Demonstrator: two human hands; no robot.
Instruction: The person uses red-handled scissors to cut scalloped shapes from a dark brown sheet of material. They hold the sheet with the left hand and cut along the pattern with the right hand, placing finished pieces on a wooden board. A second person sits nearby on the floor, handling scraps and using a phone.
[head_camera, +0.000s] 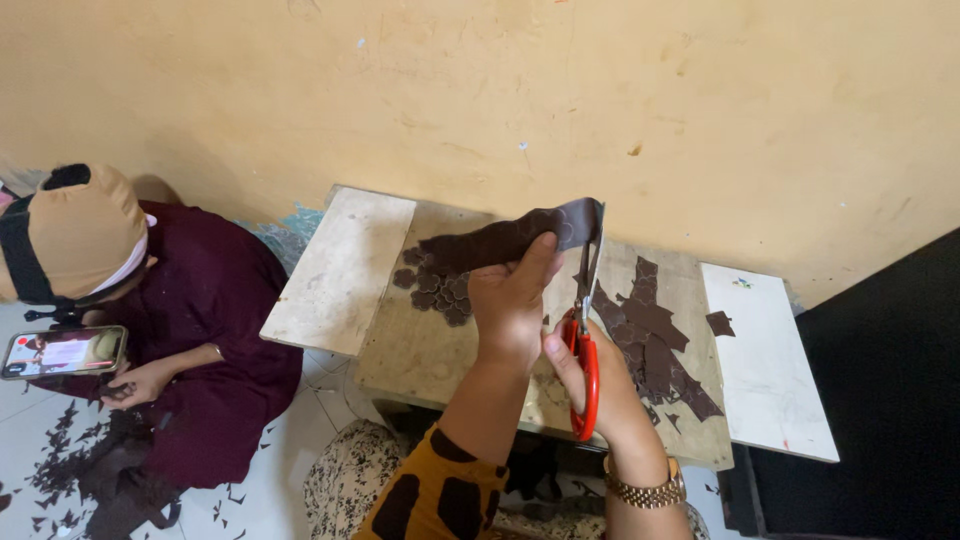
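While the left hand (512, 310) pinches a dark brown strip (510, 238) up over the tabletop (400, 345), its fingers closed on the strip's end, the right hand (590, 375) works red-handled scissors (585, 340), fingers wrapped through the loops and blades at the strip's edge. Cutting looks to be mid-stroke. A pile of cut rounds (440, 285) lies beneath, offcuts (655, 345) to the right. Closing the blades cleanly calls for holding the strip taut.

A small home workshop, by the look of it: a rough low desk (400, 350) against a scuffed yellow wall (480, 90), dark cut shapes (440, 285) piled on top, offcuts (60, 450) littering the tiled floor (290, 470).
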